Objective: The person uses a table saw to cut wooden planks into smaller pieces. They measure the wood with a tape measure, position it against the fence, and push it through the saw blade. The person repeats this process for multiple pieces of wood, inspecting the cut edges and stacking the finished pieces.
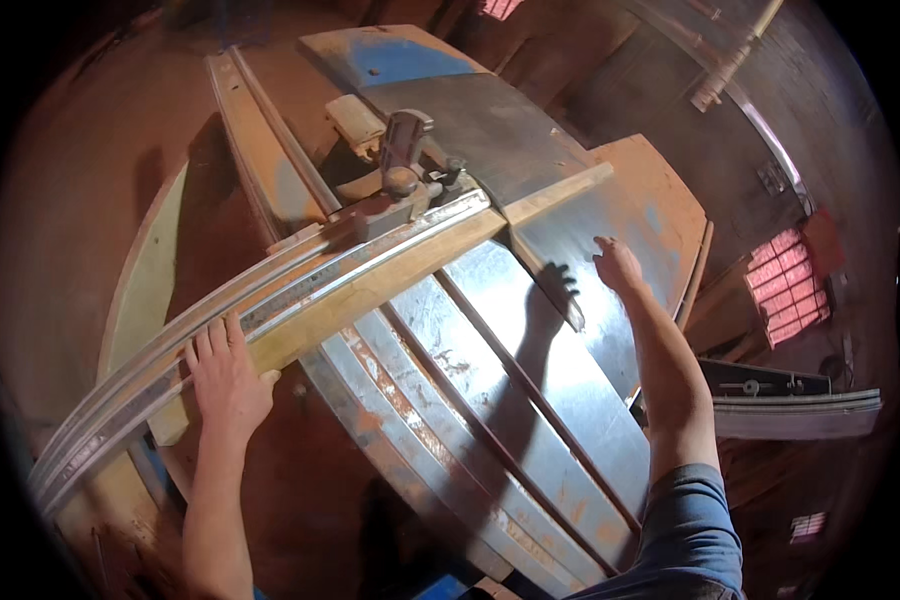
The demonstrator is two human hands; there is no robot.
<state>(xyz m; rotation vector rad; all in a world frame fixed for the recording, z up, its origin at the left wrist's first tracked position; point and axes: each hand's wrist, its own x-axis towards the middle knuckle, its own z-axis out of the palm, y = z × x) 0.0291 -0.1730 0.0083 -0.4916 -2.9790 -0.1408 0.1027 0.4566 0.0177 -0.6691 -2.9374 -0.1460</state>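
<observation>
My left hand (228,375) is wrapped over the near end of a long wooden strip (370,300), its fingers against the metal fence (340,270) and its thumb on the near side. The strip lies along the fence, across the metal saw table (530,350). Just past its far end, a shorter wooden piece (560,193) lies almost in line with it, beside the dark blade slot (545,275). My right hand (618,265) is held over the right part of the table, fingers apart and holding nothing. Its shadow falls on the bright metal.
A clamp-like fitting with a dark handle (402,150) stands on the fence. Behind it, a rail (270,140) runs away to the far left. Sawdust covers the table's far edges (650,180). A grooved metal bar (795,412) juts out at right.
</observation>
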